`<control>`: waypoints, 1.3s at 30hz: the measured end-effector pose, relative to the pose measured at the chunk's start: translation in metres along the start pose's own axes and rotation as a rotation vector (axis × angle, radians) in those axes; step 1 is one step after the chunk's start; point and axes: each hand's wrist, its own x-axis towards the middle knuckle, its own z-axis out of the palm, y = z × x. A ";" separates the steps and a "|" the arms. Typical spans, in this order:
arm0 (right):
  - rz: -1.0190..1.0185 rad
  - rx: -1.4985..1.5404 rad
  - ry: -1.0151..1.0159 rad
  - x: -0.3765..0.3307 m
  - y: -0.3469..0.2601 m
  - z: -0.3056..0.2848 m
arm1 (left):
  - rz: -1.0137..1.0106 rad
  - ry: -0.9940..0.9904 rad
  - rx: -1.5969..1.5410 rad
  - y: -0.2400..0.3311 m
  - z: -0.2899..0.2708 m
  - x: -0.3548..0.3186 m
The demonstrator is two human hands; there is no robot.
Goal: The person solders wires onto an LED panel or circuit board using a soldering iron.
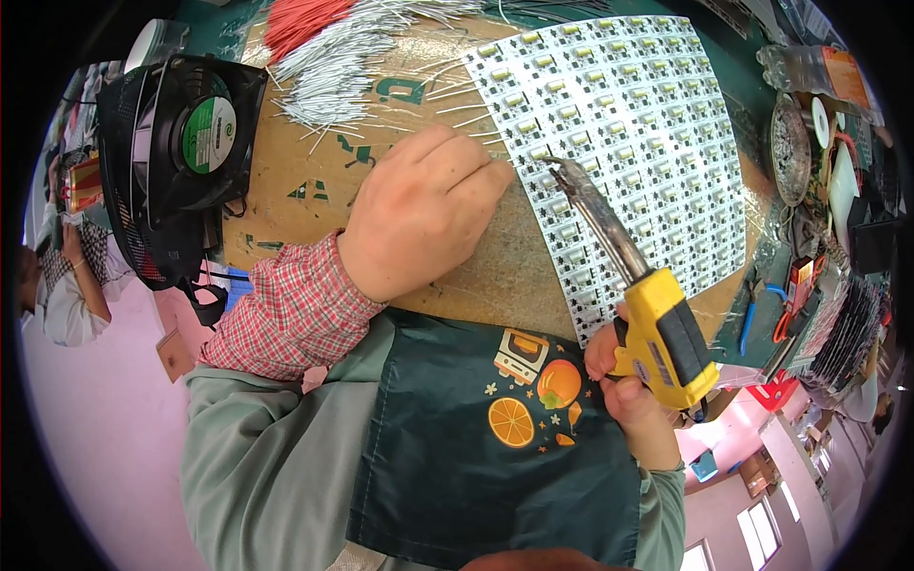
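Observation:
A large white circuit board panel (pixel 619 143), covered in rows of small components, lies on the table in front of me. My left hand (pixel 424 205) is closed at its left edge, fingertips pressed together; whatever they pinch is hidden. Above that hand, several thin white wires (pixel 466 92) stick out from the panel's left edge. My right hand (pixel 624 381) grips a yellow and black soldering gun (pixel 662 338). Its dark metal tip points up and left, over the panel's left columns close to my left fingertips.
A black fan (pixel 195 143) stands at the left. Bundles of white wires (pixel 333 76) and red wires (pixel 297 27) lie at the far left. On the right are blue-handled pliers (pixel 749 314), a round metal tin (pixel 790 147) and a stack of dark sheets (pixel 847 324).

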 end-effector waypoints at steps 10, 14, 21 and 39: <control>-0.056 0.068 0.024 -0.006 0.006 -0.002 | 0.004 0.058 -0.024 0.001 -0.001 0.000; -0.009 0.068 -0.012 0.001 0.001 0.002 | 0.062 0.090 -0.044 0.004 0.001 -0.001; -0.009 0.052 -0.004 -0.005 0.004 -0.004 | 0.034 0.003 -0.047 0.003 0.004 -0.002; -0.172 -0.107 -0.065 0.001 0.010 -0.013 | 0.014 -0.016 -0.044 0.004 0.004 -0.002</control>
